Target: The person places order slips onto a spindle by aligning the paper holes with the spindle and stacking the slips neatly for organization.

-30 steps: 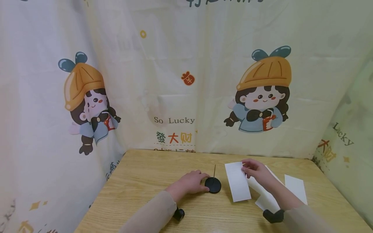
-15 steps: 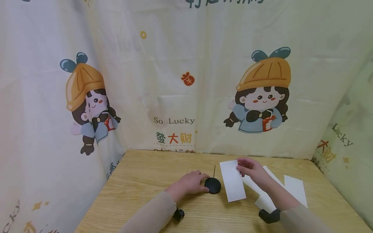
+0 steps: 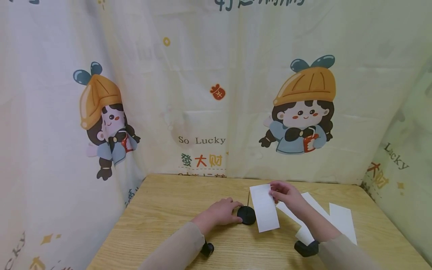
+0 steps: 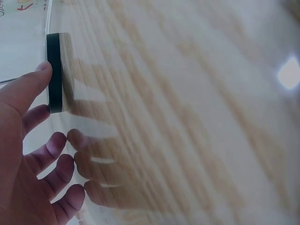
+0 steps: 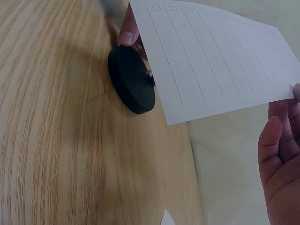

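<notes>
A receipt spike with a round black base (image 3: 246, 216) and a thin upright metal rod (image 3: 248, 198) stands on the wooden table. My left hand (image 3: 221, 211) pinches the base's rim between thumb and forefinger; the other fingers curve loosely beside it in the left wrist view. By its upper right edge, my right hand (image 3: 288, 195) pinches a white paper slip (image 3: 264, 209) off the table. Ruled lines and small printed boxes show on the slip (image 5: 206, 61) in the right wrist view. The slip hangs just right of the rod and overlaps the base's right edge in the head view.
Several white paper slips (image 3: 342, 221) lie spread on the right of the table, partly hidden by my right forearm. A printed cloth (image 3: 202, 112) hangs behind and at both sides of the wooden table (image 3: 162, 210).
My right hand has carried the paper slip leftward, bringing it close beside the spike's rod. The left hand stays at the base.
</notes>
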`<action>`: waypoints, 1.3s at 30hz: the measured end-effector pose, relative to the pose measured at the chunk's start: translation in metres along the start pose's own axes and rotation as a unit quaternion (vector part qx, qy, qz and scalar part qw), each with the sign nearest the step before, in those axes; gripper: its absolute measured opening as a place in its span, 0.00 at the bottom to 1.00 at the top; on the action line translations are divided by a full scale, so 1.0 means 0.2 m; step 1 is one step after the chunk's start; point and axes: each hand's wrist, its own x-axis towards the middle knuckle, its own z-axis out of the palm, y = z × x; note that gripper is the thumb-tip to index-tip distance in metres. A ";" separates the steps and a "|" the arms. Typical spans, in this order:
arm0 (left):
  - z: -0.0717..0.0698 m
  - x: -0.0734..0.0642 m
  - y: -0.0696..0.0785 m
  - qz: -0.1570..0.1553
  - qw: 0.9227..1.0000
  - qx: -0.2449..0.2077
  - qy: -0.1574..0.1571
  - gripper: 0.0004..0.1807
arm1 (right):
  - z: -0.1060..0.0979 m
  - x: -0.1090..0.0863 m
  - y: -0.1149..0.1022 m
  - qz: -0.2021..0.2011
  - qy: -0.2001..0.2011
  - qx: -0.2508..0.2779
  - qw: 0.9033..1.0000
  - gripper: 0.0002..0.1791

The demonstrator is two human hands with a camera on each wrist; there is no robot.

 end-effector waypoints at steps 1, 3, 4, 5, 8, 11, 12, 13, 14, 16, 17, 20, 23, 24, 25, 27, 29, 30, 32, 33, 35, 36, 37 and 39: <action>0.00 0.00 0.00 0.000 1.000 0.000 0.000 0.30 | 0.00 0.00 0.00 0.001 -0.001 -0.001 1.000 0.21; 0.00 0.00 0.00 0.000 1.000 0.000 0.001 0.31 | 0.00 0.00 0.00 0.003 -0.001 -0.001 1.000 0.21; 0.00 0.00 0.00 0.001 1.000 -0.002 0.002 0.30 | 0.00 0.00 0.00 0.004 -0.001 -0.001 1.000 0.21; 0.01 0.00 -0.01 0.002 1.000 -0.004 0.004 0.30 | 0.00 0.00 0.00 0.005 -0.002 -0.002 1.000 0.21; 0.01 0.01 -0.02 0.006 1.000 -0.016 0.012 0.28 | 0.01 0.01 -0.01 0.004 -0.004 -0.004 1.000 0.22; 0.01 0.01 -0.03 0.012 0.999 -0.024 0.021 0.27 | 0.01 0.01 -0.01 0.003 -0.004 -0.004 1.000 0.22; 0.01 0.01 -0.04 0.014 0.999 -0.028 0.024 0.26 | 0.01 0.01 -0.01 0.003 -0.005 -0.004 1.000 0.23; 0.01 0.01 -0.04 0.017 0.999 -0.031 0.027 0.26 | 0.01 0.01 -0.01 0.004 -0.006 -0.004 1.000 0.23; 0.01 0.00 -0.04 0.019 0.999 -0.037 0.030 0.25 | 0.01 0.01 -0.01 0.004 -0.007 -0.004 1.000 0.23; 0.00 0.00 -0.05 0.024 0.998 -0.046 0.039 0.24 | 0.01 0.01 0.00 0.005 -0.007 -0.002 1.000 0.23; 0.00 0.00 -0.05 0.026 0.997 -0.052 0.044 0.24 | 0.01 0.01 0.00 0.006 -0.008 -0.001 1.000 0.23; -0.01 -0.01 -0.04 0.025 0.995 -0.069 0.062 0.22 | 0.01 0.01 0.00 0.006 -0.010 0.001 1.000 0.23; -0.03 -0.02 -0.02 0.008 0.992 -0.088 0.086 0.20 | 0.02 0.02 0.00 0.007 -0.007 0.004 1.000 0.23; -0.04 -0.02 0.00 0.001 0.990 -0.099 0.097 0.19 | 0.02 0.02 0.00 0.006 -0.007 0.005 1.000 0.23; -0.05 -0.02 0.01 -0.006 0.988 -0.111 0.108 0.18 | 0.02 0.02 0.01 0.006 -0.005 0.005 1.000 0.23; -0.07 -0.03 0.04 -0.019 0.982 -0.137 0.130 0.17 | 0.03 0.02 0.01 0.007 -0.001 0.008 1.000 0.22; -0.09 -0.04 0.07 -0.026 0.973 -0.170 0.152 0.15 | 0.03 0.02 0.02 0.005 -0.002 0.007 1.000 0.21; -0.11 -0.04 0.08 -0.027 0.968 -0.188 0.163 0.14 | 0.03 0.02 0.02 0.005 -0.002 0.008 1.000 0.21; -0.13 -0.04 0.10 -0.032 0.958 -0.222 0.177 0.13 | 0.04 0.02 0.02 0.007 -0.001 0.008 1.000 0.21; -0.13 -0.04 0.11 -0.033 0.953 -0.241 0.182 0.14 | 0.04 0.02 0.02 0.008 -0.001 0.007 1.000 0.21; -0.15 -0.04 0.12 -0.038 0.942 -0.275 0.188 0.15 | 0.04 0.01 0.01 0.013 0.003 0.005 1.000 0.21; -0.15 -0.04 0.13 -0.039 0.937 -0.291 0.190 0.16 | 0.05 0.01 0.01 0.014 0.003 0.004 1.000 0.21; -0.16 -0.04 0.14 -0.042 0.931 -0.308 0.192 0.17 | 0.05 0.01 0.01 0.016 0.004 0.002 1.000 0.22; -0.17 -0.04 0.15 -0.042 0.920 -0.337 0.197 0.18 | 0.05 0.01 0.00 0.019 0.009 0.000 1.000 0.22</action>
